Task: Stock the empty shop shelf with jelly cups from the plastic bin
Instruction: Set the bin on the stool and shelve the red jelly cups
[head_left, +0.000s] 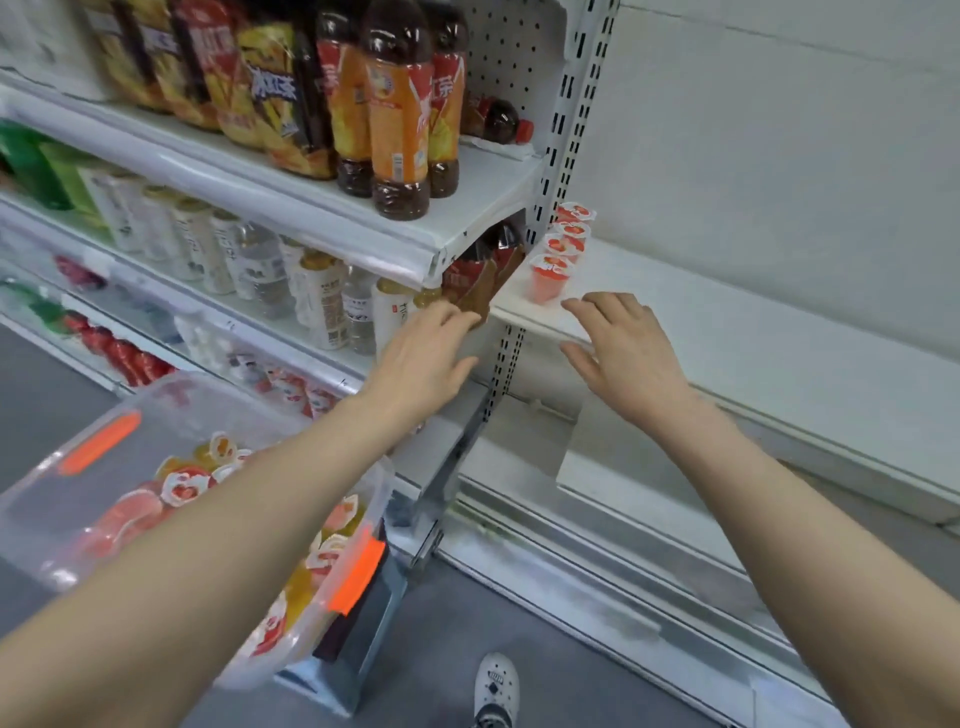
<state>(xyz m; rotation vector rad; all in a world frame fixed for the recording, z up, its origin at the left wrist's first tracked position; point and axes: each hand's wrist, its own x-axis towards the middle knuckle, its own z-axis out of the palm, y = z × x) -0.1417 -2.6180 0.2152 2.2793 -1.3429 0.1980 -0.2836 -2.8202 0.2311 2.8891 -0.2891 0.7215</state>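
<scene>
Both hands are hovering open and empty: right hand (626, 358) just short of the front jelly cup (549, 280) on the shelf (727, 322), left hand (423, 358) beside it, its forearm hiding part of the bin (62, 499).

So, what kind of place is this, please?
Most likely a small shop: white slotted shelving holds rows of bottled tea and snack bags, and jelly cups stand in line on one shelf.

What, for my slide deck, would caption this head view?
Left hand and right hand, both open, before a row of red jelly cups on the white shelf.
</scene>
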